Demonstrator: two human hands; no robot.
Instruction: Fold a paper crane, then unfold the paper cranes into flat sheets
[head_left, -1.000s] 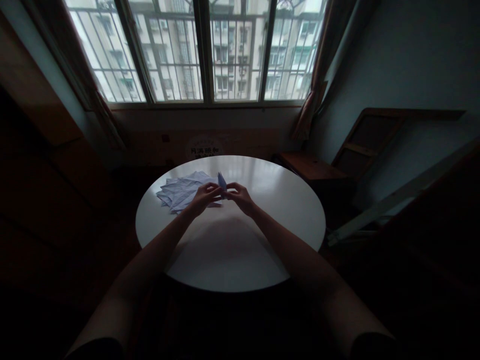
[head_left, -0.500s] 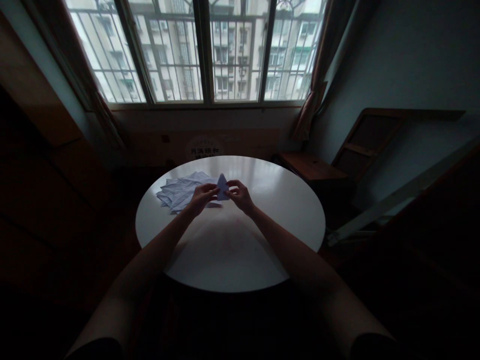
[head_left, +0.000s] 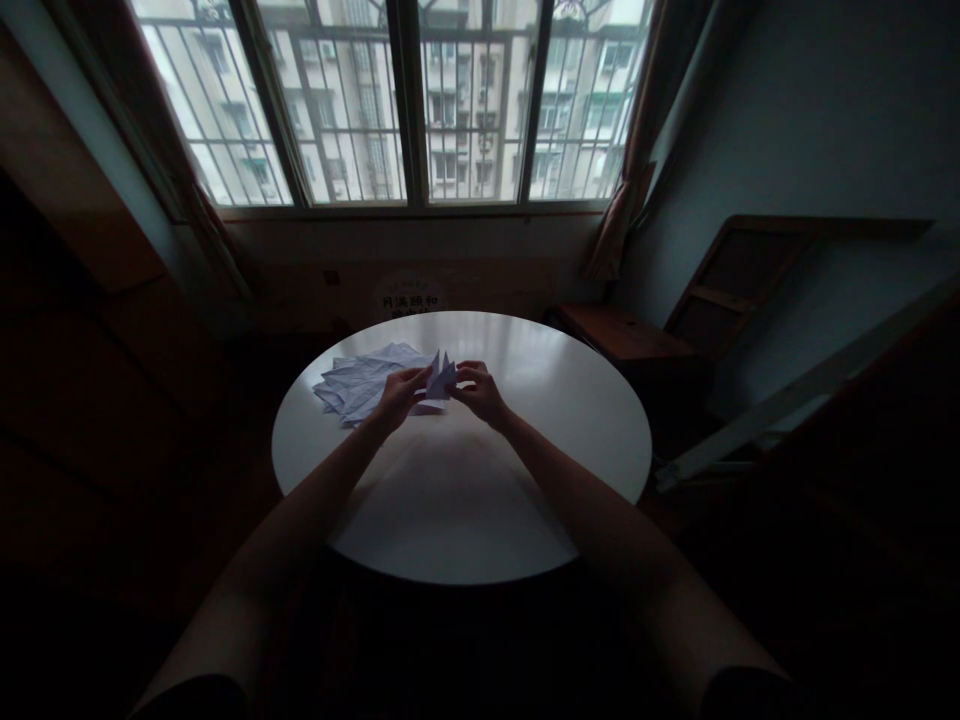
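Observation:
A small folded piece of pale blue paper (head_left: 439,377) stands up in two points between my hands, just above the round white table (head_left: 525,480). My left hand (head_left: 400,393) pinches its left side and my right hand (head_left: 478,391) pinches its right side; both have their fingers closed on it. A loose pile of similar pale paper sheets (head_left: 358,383) lies on the table just left of my left hand and behind it.
A barred window (head_left: 405,100) with curtains at both sides faces me beyond the table. A low wooden stand (head_left: 619,335) and a leaning framed panel (head_left: 739,280) stand at the right. The left side of the room is dark.
The folded paper has opened from one upright point into two points between my fingers. Both hands stay in nearly the same place over the table.

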